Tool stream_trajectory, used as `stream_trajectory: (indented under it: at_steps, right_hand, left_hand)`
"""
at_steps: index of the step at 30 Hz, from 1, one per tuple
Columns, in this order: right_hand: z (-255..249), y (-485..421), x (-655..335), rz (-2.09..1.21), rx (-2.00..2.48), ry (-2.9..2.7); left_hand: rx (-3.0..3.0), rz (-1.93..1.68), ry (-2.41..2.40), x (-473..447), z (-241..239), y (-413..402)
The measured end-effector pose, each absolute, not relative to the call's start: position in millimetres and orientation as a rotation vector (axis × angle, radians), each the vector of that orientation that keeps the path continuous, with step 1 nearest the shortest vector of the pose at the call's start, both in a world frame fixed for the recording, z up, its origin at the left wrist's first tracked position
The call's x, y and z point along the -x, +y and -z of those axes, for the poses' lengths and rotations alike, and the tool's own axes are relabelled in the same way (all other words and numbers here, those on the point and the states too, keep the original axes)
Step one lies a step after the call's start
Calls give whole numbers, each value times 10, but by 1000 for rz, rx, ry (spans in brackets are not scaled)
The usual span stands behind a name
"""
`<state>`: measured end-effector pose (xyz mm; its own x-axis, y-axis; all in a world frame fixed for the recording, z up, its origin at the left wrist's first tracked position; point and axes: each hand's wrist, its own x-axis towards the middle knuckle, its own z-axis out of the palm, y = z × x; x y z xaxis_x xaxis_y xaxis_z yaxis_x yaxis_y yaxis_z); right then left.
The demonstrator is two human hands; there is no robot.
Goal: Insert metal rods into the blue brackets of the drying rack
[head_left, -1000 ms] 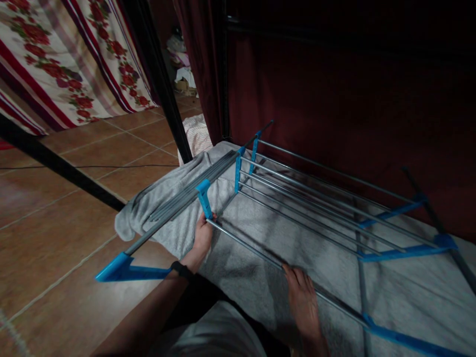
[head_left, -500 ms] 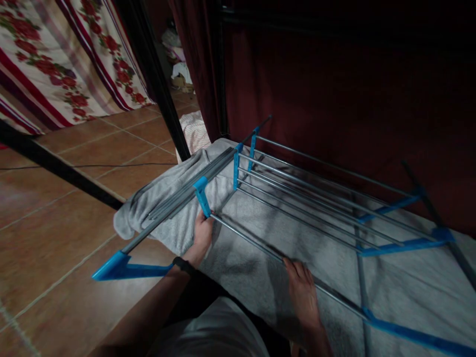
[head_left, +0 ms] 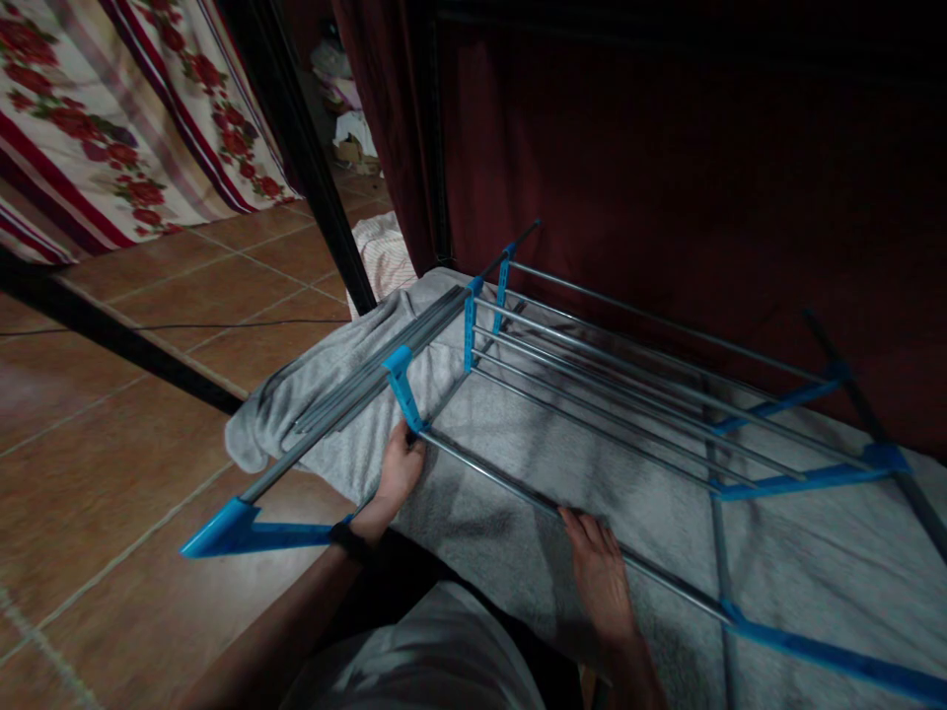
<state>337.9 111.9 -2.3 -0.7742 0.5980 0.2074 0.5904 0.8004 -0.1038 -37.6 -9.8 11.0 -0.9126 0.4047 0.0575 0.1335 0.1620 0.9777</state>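
A clothes drying rack of metal rods and blue plastic joints lies across a bed. My left hand (head_left: 400, 471) is closed around the rack frame at the lower end of a blue bracket (head_left: 403, 390); its fingers are partly hidden behind the frame. Farther right, my right hand (head_left: 598, 567) curls over the front metal rod (head_left: 492, 475), knuckles up. Several thin grey rods (head_left: 370, 380) lie bundled along the left side of the rack. Near my left forearm is a blue corner piece (head_left: 241, 532), and more blue arms (head_left: 806, 484) join the rods at the right.
Grey blanket (head_left: 510, 409) covers the bed under the rack. Dark bed posts (head_left: 315, 168) rise at the left, and a maroon curtain (head_left: 628, 168) hangs behind. Beyond lie the tiled floor (head_left: 110, 454), a cable (head_left: 281, 323) and a floral curtain (head_left: 110, 128).
The view has shifted slightly. My left hand has moved a little, with its thumb shifting beside the bracket's end; my right hand keeps its hold on the rod.
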Motion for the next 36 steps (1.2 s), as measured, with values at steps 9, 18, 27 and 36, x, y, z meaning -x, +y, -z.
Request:
stream_trajectory:
  at_steps: [9, 18, 27, 36]
  right_hand:
    - [60, 1122, -3363, -97, 903, -2750]
    - [59, 1169, -3363, -70, 880, -2744]
    - [38, 1192, -3365, -127, 853, -2749]
    - [25, 1210, -3365, -168, 878, -2781]
  left_hand:
    - [-589, -1772, 2270, 389, -123, -166]
    - [-575, -1744, 2339, 392, -79, -158]
    - [-507, -1739, 2363, 341, -163, -128]
    - [-469, -1718, 2431, 251, -190, -93]
